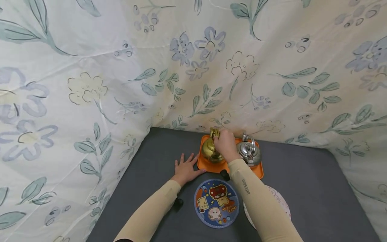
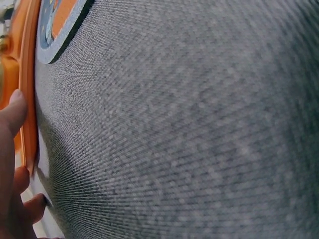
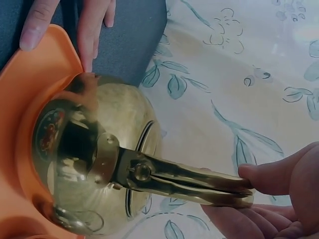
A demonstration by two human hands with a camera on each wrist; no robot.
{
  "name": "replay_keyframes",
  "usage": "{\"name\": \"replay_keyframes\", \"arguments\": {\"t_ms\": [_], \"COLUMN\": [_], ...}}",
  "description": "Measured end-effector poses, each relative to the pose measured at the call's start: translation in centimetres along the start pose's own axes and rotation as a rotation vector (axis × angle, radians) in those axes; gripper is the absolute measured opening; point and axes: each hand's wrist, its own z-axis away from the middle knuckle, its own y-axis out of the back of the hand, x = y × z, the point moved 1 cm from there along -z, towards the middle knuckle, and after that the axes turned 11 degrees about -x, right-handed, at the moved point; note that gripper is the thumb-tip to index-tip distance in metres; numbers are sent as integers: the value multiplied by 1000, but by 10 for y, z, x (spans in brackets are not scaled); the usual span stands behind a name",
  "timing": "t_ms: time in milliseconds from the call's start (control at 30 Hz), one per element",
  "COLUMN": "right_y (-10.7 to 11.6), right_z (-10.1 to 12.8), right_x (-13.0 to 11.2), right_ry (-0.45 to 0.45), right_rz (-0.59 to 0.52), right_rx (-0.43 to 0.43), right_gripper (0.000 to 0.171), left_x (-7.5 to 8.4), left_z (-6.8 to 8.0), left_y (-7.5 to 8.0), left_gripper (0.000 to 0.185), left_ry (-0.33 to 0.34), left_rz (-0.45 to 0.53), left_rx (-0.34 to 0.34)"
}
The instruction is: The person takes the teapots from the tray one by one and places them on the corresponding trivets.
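Cloth [image 1: 87,131], 1 expanse, white with grey-green leaves and pale flowers, hanging at the left, behind and at the right; table [image 1: 163,148], 1, dark grey, spread below it; left sleeve [image 1: 148,210], 1, cream, reaching in from the near edge, a black device at its wrist. Left hand [image 1: 185,170], 1, fingers spread and extended, grasping nothing; it lies at the left side of the tray, the thumb by the near left corner, digits touching the orange rim in the left wrist view. Tray [image 1: 206,165], 1, orange, low-rimmed, holding 2 kettles side by side, near the back cloth. Gold kettle [image 1: 209,152], 1, polished, in the left part of the tray; round coloured label [image 3: 51,130] on its body; handle [image 3: 194,181], 1, raised above the lid. Blue mat [image 1: 216,204], 1, round, with cartoon figures (several, in red, cream and white), on the table just in front of the tray. Right hand [image 1: 226,144], 1, closed about the gold kettle's handle, thumb on 1 side, fingers bent on the other; right sleeve [image 1: 263,208], 1, cream, lettered. Silver kettle [image 1: 249,153], 1, shiny, handle upright, in the right part of the tray, clear of either hand's grasp; pale mat [image 1: 279,200], 1, round, flecked, partly hidden by the right forearm.
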Motion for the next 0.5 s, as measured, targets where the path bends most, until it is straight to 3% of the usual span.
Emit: {"name": "replay_keyframes", "arguments": {"t_ms": [500], "right_y": [15], "right_z": [13], "right_x": [-15], "right_ry": [-27], "right_rz": [14], "right_rx": [-14], "right_gripper": [22], "left_x": [-2], "left_z": [4], "left_y": [2], "left_gripper": [91], "left_ry": [-16], "left_rz": [-7], "left_rx": [-4]}}
